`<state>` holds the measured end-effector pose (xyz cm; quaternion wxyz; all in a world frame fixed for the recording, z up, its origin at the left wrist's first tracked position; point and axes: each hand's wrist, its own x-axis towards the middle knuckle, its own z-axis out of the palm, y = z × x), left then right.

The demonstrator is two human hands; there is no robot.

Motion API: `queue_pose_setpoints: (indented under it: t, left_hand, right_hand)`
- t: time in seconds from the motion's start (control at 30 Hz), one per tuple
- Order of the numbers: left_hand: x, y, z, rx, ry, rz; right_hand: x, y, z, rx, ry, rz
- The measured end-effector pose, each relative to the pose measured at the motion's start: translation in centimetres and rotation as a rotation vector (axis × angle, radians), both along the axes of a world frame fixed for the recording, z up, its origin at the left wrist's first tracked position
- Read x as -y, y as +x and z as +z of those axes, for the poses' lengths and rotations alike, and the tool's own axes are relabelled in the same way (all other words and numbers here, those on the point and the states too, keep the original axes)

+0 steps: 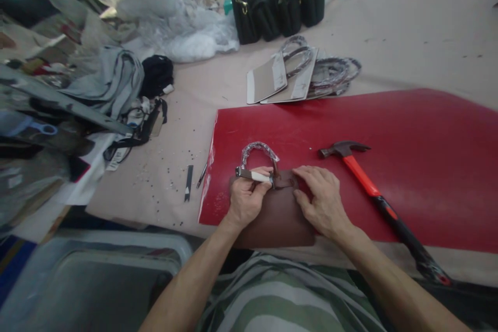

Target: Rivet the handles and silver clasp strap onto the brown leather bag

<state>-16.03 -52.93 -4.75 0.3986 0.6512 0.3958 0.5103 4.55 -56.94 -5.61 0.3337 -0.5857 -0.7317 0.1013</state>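
A brown leather bag panel (278,218) lies on a red sheet at the table's front edge. From its top rises a handle (259,146) wrapped in clear plastic, joined by a brown leather tab (285,180). My left hand (247,199) is closed on a small tool (254,175) with a white body and shiny metal end, its other end at the tab. What kind of tool it is, I cannot tell. My right hand (321,197) rests on the panel's right edge with the fingers stretched out and the thumb apart.
A claw hammer (363,179) with a red and black handle lies on the red sheet (412,150) to the right. Left of the sheet is a cutter blade (189,183). Plastic-wrapped handles with panels (268,80) and black bags (245,15) are farther back. A plastic bin (116,241) stands front left.
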Motion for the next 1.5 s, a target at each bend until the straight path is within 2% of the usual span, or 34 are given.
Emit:
queue_pose_setpoints:
  t: [0.13,0.37,0.53,0.6,0.7,0.93,1.37,1.5]
  left_hand:
    - [0.0,0.0,-0.2,-0.009,0.000,0.021]
    - [0.1,0.3,-0.8,-0.073,0.190,-0.055]
    - [0.2,0.2,-0.8,-0.077,0.143,-0.020]
    - [0.1,0.2,-0.8,-0.078,0.112,-0.011]
    - [0.1,0.2,-0.6,-0.077,0.090,-0.011]
    - [0.3,0.3,-0.4,-0.071,0.098,-0.024]
    - [0.0,1.2,-0.3,-0.123,0.230,-0.118]
    - [-0.1,1.3,-0.3,-0.157,0.238,-0.108]
  right_hand:
    - [-0.2,0.0,-0.2,-0.012,0.018,-0.002]
    - [0.2,-0.1,0.0,-0.035,0.085,-0.011]
    - [1.2,-0.3,1.1,0.074,0.140,0.116]
    - [1.4,-0.4,1.3,0.120,0.136,0.151]
    - [1.3,-0.5,1.1,0.143,0.133,0.132]
    - [0.8,-0.3,0.8,0.075,0.065,0.149]
    - [0.7,0.0,0.2,0.003,0.036,0.151]
    - [0.7,0.0,0.3,-0.012,0.024,0.146]
